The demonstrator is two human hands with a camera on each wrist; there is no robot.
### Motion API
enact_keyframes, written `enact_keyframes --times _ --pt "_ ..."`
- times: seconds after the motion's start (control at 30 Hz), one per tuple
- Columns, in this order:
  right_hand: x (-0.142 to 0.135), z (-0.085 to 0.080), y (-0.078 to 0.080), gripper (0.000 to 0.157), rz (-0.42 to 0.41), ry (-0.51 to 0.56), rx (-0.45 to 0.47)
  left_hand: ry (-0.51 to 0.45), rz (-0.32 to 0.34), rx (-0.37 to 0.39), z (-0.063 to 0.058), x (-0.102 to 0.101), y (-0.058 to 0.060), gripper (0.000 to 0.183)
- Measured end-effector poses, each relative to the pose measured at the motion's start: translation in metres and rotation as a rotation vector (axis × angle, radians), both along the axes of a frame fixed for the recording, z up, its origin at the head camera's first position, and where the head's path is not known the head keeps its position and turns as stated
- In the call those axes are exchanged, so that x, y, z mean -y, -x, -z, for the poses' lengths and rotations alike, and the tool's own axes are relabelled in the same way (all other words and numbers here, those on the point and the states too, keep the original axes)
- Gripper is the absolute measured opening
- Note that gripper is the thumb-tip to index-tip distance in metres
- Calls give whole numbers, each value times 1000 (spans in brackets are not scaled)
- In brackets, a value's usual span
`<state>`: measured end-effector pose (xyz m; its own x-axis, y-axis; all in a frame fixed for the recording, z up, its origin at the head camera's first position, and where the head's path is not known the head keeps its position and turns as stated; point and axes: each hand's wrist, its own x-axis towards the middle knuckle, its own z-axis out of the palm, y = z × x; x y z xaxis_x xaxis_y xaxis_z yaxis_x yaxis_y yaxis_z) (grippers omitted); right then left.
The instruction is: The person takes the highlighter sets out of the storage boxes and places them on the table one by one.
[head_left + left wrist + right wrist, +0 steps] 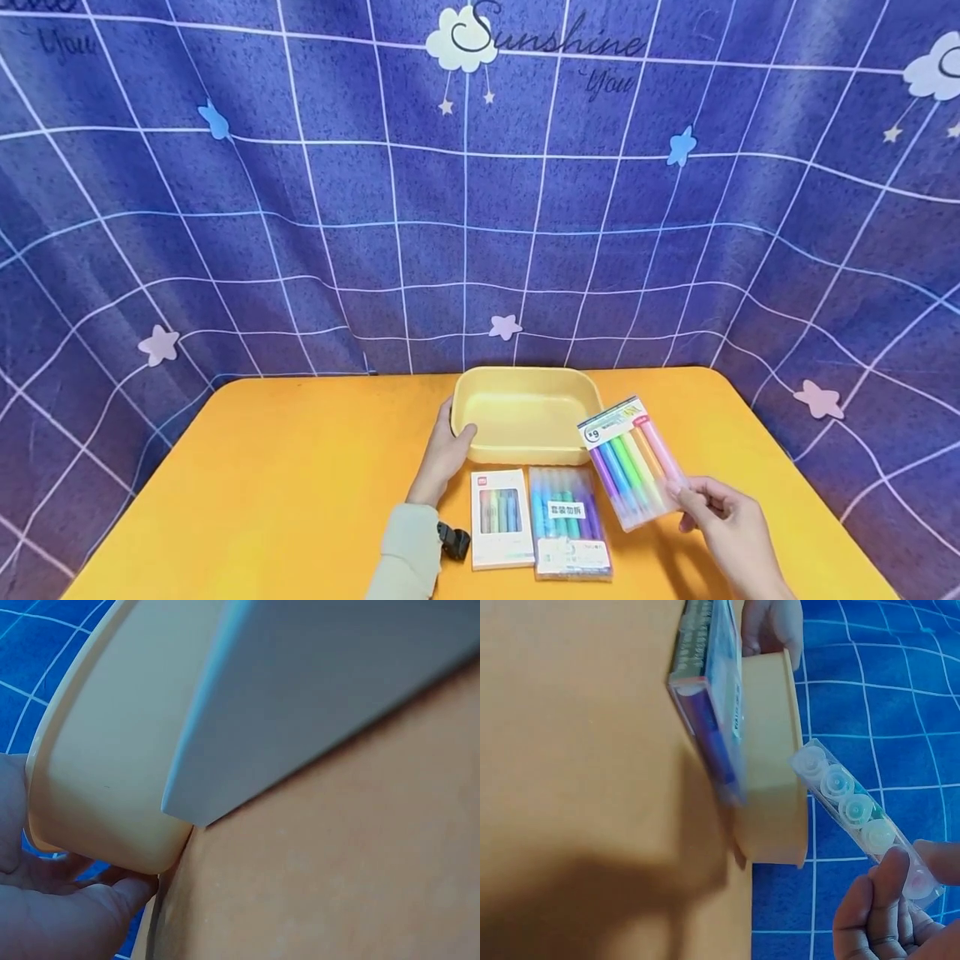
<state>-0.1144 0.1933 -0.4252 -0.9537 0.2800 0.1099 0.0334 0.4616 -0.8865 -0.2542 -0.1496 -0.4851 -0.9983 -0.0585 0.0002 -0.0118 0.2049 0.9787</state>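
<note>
A yellow plastic bin (525,456) stands at the back of the table. My left hand (446,454) grips its left end, thumb over the rim, fingers outside. My right hand (723,521) pinches the lower right corner of a clear pack of colored markers (630,467), raised and tilted beside the bin's front right corner. The right wrist view shows the pack's end with a row of round marker ends (855,810). In front of the bin lie a white box of pens (501,542) with a window and a second clear marker pack (570,525) in blues and purples.
The tabletop (300,483) is orange with rounded back corners. Behind and at both sides hangs a blue curtain (420,250) with a white grid, stars and clouds. A black strap device (453,542) is on the left wrist, close to the white box.
</note>
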Motion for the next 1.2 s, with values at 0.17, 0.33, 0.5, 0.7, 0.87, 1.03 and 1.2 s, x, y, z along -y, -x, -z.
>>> enact_keyframes --times 0.17,0.33,0.5,0.7,0.87,1.03,1.2 --pt "-1 7 -4 20 16 17 -33 6 -1 8 -1 -1 1 69" --pt "-4 12 -8 25 44 44 26 10 4 -1 -3 -1 4 69" --pt "-5 14 -10 31 60 72 78 -4 4 -7 -7 0 5 69" --pt "-9 17 -13 31 57 102 104 0 4 -9 -8 1 5 69" --pt "-13 20 -16 29 70 102 134 -8 8 -4 -6 0 3 69" --pt "-14 22 -20 28 85 110 171 -13 6 -11 -4 0 1 69" --pt "-15 26 -22 25 96 142 180 -11 12 -16 -1 0 -1 68"
